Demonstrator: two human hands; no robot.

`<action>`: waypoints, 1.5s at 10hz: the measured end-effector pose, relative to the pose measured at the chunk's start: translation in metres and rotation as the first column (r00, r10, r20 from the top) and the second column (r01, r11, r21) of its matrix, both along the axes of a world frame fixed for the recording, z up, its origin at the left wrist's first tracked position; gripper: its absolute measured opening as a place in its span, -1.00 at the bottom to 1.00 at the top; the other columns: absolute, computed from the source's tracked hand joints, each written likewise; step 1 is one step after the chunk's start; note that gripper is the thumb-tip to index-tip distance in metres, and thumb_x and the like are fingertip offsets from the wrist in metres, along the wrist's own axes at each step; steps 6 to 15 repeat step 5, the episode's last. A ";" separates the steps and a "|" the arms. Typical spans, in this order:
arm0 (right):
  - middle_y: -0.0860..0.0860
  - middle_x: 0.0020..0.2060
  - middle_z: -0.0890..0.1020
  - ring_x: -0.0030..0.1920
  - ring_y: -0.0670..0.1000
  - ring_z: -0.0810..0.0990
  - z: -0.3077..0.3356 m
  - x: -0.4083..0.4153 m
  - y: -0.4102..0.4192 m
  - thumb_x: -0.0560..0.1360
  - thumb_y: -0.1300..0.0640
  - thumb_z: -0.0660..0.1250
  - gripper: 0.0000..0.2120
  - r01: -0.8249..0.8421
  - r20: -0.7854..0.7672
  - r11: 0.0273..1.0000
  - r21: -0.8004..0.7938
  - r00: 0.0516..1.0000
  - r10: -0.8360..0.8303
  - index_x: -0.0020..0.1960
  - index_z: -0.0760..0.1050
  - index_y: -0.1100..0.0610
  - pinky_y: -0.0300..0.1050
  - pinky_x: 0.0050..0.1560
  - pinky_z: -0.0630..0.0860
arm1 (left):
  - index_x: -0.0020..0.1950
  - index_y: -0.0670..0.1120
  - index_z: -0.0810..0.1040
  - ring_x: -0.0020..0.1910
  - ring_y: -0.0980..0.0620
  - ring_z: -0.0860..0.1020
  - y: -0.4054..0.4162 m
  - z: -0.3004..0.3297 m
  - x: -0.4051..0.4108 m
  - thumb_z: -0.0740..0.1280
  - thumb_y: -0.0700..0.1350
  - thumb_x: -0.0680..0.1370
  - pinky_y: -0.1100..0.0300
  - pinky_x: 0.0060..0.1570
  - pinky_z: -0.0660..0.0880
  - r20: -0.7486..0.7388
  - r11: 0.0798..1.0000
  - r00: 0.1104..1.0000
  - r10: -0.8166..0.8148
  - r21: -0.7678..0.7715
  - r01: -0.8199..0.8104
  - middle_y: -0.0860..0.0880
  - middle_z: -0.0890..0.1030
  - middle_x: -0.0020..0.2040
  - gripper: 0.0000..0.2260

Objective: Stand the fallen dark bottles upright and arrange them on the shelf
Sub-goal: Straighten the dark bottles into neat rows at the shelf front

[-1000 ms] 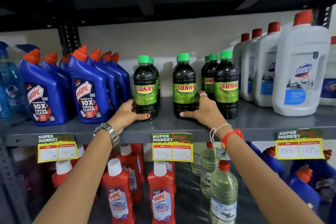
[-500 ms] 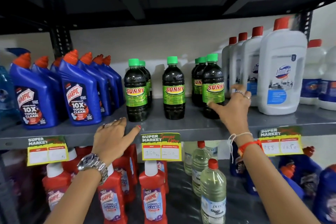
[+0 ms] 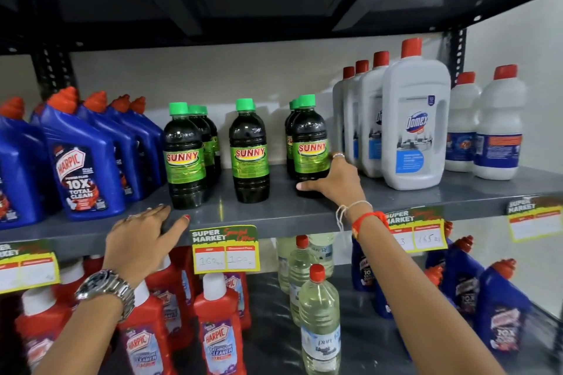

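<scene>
Dark Sunny bottles with green caps stand upright in three rows on the grey shelf (image 3: pixel 274 213). The left row's front bottle (image 3: pixel 184 158) has others behind it. A middle bottle (image 3: pixel 249 152) stands alone in front. My right hand (image 3: pixel 333 179) grips the base of the right row's front bottle (image 3: pixel 309 146), thumb across its foot. My left hand (image 3: pixel 143 240) lies flat on the shelf's front edge with fingers spread, just below the left bottle and holding nothing. No dark bottle lies on its side.
Blue Harpic bottles (image 3: pixel 82 158) crowd the shelf's left. White Domex bottles (image 3: pixel 416 128) stand close to the right of my right hand. Below are red Harpic bottles (image 3: pixel 219 329), clear bottles (image 3: pixel 318 323) and price tags (image 3: pixel 225 250). An upper shelf (image 3: pixel 274 9) hangs overhead.
My left hand let go of the left bottle and dropped to the shelf edge. My right hand left the middle bottle, moved right and closed on the right row's front bottle.
</scene>
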State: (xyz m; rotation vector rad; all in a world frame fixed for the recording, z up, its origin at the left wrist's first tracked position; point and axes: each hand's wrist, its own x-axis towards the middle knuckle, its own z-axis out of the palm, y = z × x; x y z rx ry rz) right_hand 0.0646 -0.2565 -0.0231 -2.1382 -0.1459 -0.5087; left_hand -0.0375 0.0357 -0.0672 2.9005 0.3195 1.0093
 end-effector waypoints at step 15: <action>0.22 0.14 0.58 0.20 0.25 0.54 0.000 0.005 0.017 0.17 -0.04 0.62 -0.23 0.042 0.038 0.998 -0.051 0.998 -0.040 0.17 0.30 0.25 0.03 0.13 0.49 | 0.28 -0.11 0.48 0.25 -0.11 0.49 -0.004 0.001 -0.003 -0.14 0.36 0.31 -0.03 0.15 0.42 -0.019 1.000 1.000 0.018 -0.018 -0.018 -0.09 0.50 0.31 -0.19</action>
